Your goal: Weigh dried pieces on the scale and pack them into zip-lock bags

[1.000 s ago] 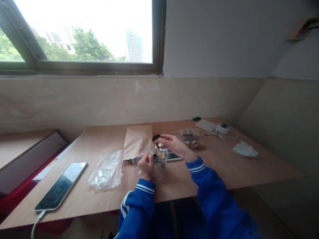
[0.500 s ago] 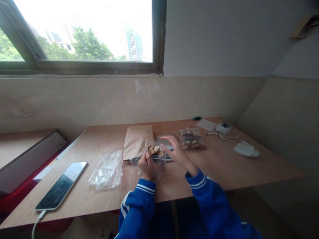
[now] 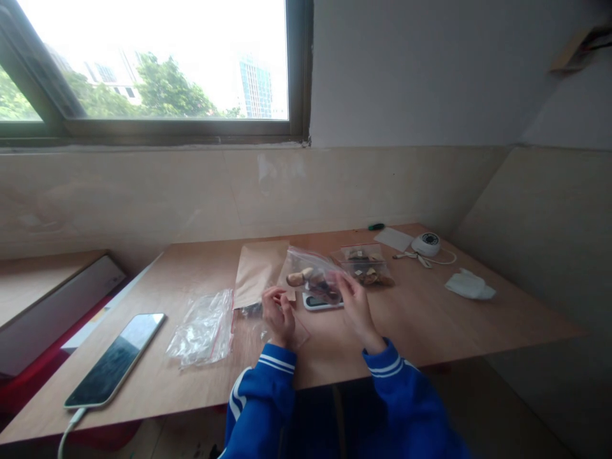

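My right hand (image 3: pixel 354 309) pinches the right side of a clear zip bag (image 3: pixel 310 261) with brown and pale pieces inside, like dried mushrooms. The bag hangs tilted above a small white digital scale (image 3: pixel 313 304), covering most of it. My left hand (image 3: pixel 278 317) is just left of the bag, fingers half curled and apart, holding nothing that I can see. Beneath it lies another clear bag (image 3: pixel 301 335), partly hidden by the hand. A brown paper pouch (image 3: pixel 258 271) lies flat behind my left hand, with something dark (image 3: pixel 251 310) at its lower edge.
Filled zip bags (image 3: pixel 370 274) lie to the right of the scale. Empty clear bags (image 3: pixel 201 328) and a phone (image 3: pixel 117 360) on a cable are at the left. Farther right are a white dome camera (image 3: pixel 425 244), a paper sheet (image 3: pixel 393 239), a green-handled tool (image 3: pixel 376 227) and crumpled white tissue (image 3: pixel 470 285).
The bag of dried pieces has passed from my left hand to my right, and has moved up and right over the scale. My left hand has let go.
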### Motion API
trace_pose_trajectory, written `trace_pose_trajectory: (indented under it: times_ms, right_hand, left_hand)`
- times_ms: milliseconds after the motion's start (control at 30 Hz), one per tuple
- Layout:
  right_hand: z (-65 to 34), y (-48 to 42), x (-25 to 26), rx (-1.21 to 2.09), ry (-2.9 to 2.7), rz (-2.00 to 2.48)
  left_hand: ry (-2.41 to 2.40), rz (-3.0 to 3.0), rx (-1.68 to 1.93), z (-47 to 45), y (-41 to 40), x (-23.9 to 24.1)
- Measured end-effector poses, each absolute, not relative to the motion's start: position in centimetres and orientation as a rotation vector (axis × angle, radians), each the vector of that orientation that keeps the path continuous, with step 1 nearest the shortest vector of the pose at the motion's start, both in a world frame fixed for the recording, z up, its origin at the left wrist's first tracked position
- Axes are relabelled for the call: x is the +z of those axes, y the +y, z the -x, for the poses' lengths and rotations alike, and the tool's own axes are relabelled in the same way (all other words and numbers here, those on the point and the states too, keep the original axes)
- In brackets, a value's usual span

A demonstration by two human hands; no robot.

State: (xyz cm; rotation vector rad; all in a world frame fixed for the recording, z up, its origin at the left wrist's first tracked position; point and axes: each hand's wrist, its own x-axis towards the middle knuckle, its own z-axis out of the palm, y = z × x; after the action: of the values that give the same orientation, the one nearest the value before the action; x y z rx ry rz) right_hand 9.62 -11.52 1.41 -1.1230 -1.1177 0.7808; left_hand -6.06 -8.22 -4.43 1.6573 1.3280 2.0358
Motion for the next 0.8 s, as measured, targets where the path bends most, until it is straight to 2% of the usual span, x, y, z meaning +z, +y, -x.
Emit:
trace_pose_trajectory:
  times_ms: [100,200,300,533,800]
  right_hand:
    - [-10.8,-11.9,1.3,0.804,-1.205,1.131]
    - [-11.6,-12.3,0.6,0.795,-1.300,1.131]
    - [-12.1,-12.5,-0.5,0.747,-1.222,1.168]
    - [-13.3,-12.6,-3.9,0.782,-0.964,1.215]
    - [-14.7,-12.5,-5.4,0.632,-0.882,1.238]
  left_hand:
    - [1.343,-1.497,2.029,6.2,-7.7,-4.0]
    - [1.200,-1.583,1.780,6.2,-7.6,-4.1]
    - [1.122,-1.721,1.560,5.8,-7.9,-4.6]
    - [1.144,-1.688,1.444,5.1,-7.6,-5.1]
    - [0.993,-1.744,1.138,5.2,-8.1,-4.0]
